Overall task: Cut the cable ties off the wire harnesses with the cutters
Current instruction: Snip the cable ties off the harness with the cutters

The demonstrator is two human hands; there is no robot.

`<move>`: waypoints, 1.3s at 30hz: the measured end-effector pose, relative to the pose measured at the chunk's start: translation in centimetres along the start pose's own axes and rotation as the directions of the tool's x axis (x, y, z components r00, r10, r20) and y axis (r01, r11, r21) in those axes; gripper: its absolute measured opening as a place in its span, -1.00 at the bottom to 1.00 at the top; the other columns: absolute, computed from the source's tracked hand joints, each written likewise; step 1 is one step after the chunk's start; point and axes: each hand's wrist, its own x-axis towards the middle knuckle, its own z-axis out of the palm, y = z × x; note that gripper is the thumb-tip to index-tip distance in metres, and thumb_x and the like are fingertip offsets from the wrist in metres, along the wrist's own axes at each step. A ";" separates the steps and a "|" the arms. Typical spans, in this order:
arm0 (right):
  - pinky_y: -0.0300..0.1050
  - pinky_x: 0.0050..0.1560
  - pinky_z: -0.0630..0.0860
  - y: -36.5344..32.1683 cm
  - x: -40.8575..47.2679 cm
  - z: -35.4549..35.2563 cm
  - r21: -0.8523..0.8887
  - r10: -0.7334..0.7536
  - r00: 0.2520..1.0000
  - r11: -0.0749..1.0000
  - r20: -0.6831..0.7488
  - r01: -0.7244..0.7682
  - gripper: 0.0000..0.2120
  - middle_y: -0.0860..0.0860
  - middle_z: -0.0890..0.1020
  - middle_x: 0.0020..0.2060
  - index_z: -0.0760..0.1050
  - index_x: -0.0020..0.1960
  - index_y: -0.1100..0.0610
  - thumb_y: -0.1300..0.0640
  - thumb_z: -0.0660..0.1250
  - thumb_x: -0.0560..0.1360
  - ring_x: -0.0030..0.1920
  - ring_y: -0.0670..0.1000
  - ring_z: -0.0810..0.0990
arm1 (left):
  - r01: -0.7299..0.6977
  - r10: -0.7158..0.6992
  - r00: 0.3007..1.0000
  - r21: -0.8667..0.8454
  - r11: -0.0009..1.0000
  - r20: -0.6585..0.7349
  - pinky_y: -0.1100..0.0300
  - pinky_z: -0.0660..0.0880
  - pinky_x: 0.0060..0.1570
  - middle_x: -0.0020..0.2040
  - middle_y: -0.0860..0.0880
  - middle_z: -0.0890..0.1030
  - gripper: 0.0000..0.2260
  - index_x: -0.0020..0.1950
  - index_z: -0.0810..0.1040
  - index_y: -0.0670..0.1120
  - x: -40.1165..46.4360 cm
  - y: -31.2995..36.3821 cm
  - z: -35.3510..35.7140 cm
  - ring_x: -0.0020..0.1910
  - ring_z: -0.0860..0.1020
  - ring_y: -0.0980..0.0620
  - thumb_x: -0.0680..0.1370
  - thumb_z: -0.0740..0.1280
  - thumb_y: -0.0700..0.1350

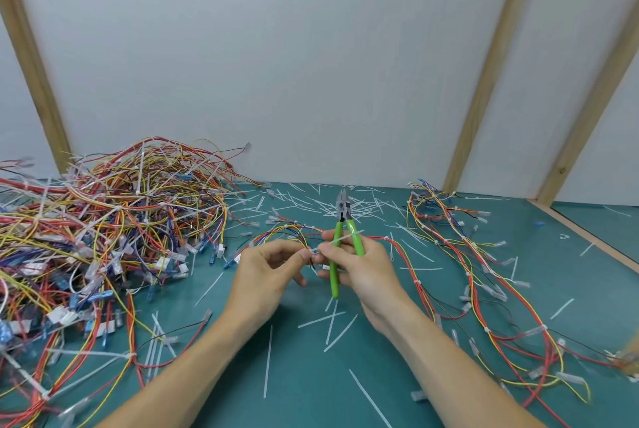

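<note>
My right hand (363, 266) grips the green-handled cutters (340, 244), whose grey jaws point up and away from me. Its thumb and forefinger also pinch a white cable tie (345, 237) that lies across the handles. My left hand (268, 266) pinches the wires of a harness (290, 232) right beside the right fingertips. This harness of red, yellow, blue and black wires lies on the green mat (304, 369) and runs off to the right under my right hand.
A big tangled heap of tied harnesses (103, 230) fills the left side of the mat. Other harnesses (484, 275) lie spread at the right. Several cut white ties (332, 320) are scattered over the mat. A white wall with wooden battens stands behind.
</note>
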 end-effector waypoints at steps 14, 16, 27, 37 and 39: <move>-0.06 0.02 0.54 -1.0 -0.5 -2.0 -0.872 -0.408 0.905 0.392 0.122 0.294 -0.71 -0.19 0.68 -0.15 0.65 0.10 -0.11 -0.27 0.37 0.54 -0.13 -0.10 0.59 | 0.195 -0.277 0.937 -0.340 0.920 -0.211 0.33 0.46 -0.47 -0.15 -0.04 0.74 -0.90 -0.02 0.68 -0.15 1.0 0.0 -1.7 -0.39 0.62 0.12 0.55 0.45 -0.13; -0.06 0.06 0.53 -1.1 -0.7 -1.9 -0.887 -0.403 0.903 0.347 0.153 0.305 -0.70 -0.19 0.68 -0.11 0.65 0.12 -0.12 -0.27 0.38 0.52 -0.10 -0.11 0.60 | 0.192 -0.278 0.935 -0.345 0.919 -0.219 0.33 0.46 -0.48 -0.14 -0.05 0.75 -0.89 -0.01 0.68 -0.15 1.0 0.0 -1.7 -0.38 0.63 0.11 0.53 0.47 -0.12; -0.05 0.05 0.55 -1.2 -1.0 -1.5 -0.881 -0.421 0.885 0.319 0.198 0.350 -0.69 -0.20 0.67 -0.09 0.65 0.14 -0.13 -0.27 0.42 0.50 -0.09 -0.11 0.60 | 0.188 -0.259 0.946 -0.324 0.927 -0.193 0.28 0.47 -0.53 -0.15 -0.03 0.74 -0.88 -0.02 0.67 -0.09 1.1 0.1 -1.5 -0.35 0.68 0.04 0.48 0.52 -0.10; -0.01 0.04 0.56 -1.0 -1.0 -1.4 -0.858 -0.429 0.880 0.355 0.203 0.371 -0.70 -0.18 0.67 -0.10 0.66 0.14 -0.12 -0.25 0.43 0.50 -0.11 -0.10 0.60 | 0.149 -0.197 0.967 -0.265 0.953 -0.163 0.28 0.47 -0.52 -0.18 -0.03 0.74 -0.89 0.00 0.63 -0.11 0.9 0.0 -1.2 -0.35 0.69 0.04 0.51 0.49 -0.14; -0.02 0.03 0.56 -1.0 -1.0 -1.5 -0.858 -0.432 0.878 0.352 0.205 0.373 -0.70 -0.19 0.66 -0.12 0.67 0.13 -0.13 -0.26 0.42 0.50 -0.12 -0.10 0.59 | 0.146 -0.192 0.968 -0.260 0.954 -0.161 0.28 0.47 -0.52 -0.18 -0.02 0.74 -0.90 -0.01 0.63 -0.11 0.9 0.0 -1.2 -0.35 0.68 0.04 0.52 0.49 -0.14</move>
